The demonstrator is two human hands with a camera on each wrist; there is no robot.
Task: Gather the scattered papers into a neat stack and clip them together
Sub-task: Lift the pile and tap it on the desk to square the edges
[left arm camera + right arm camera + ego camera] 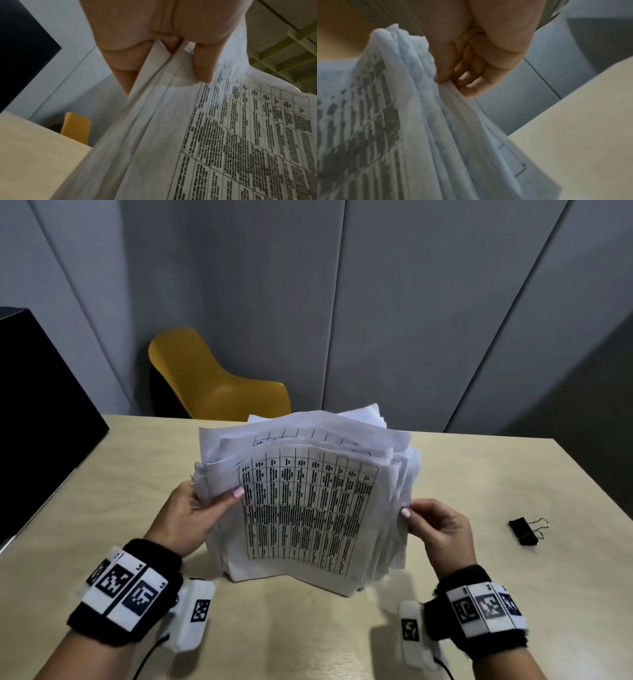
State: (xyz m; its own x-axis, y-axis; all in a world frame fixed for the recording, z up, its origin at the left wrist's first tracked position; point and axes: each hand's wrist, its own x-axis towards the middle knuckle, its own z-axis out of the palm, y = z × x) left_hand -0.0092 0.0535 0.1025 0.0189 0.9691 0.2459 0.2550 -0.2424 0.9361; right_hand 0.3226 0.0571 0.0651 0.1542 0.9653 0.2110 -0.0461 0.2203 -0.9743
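A thick, uneven stack of white papers (308, 505) stands on its bottom edge on the light wooden table (137, 460), with a printed grid sheet facing me. My left hand (202, 505) grips the stack's left edge, thumb on the front sheet. My right hand (435, 525) pinches the right edge between thumb and curled fingers. The left wrist view shows the papers (188, 135) clamped between thumb and fingers (204, 65). In the right wrist view the sheets (436, 128) fan out below the pinching fingers (469, 81). A black binder clip (524, 530) lies on the table to the right, apart from both hands.
A yellow chair (212, 381) stands behind the table's far edge. A black panel (41, 412) rises at the left side. Grey wall panels (376, 302) form the background. Bare tabletop lies around the stack.
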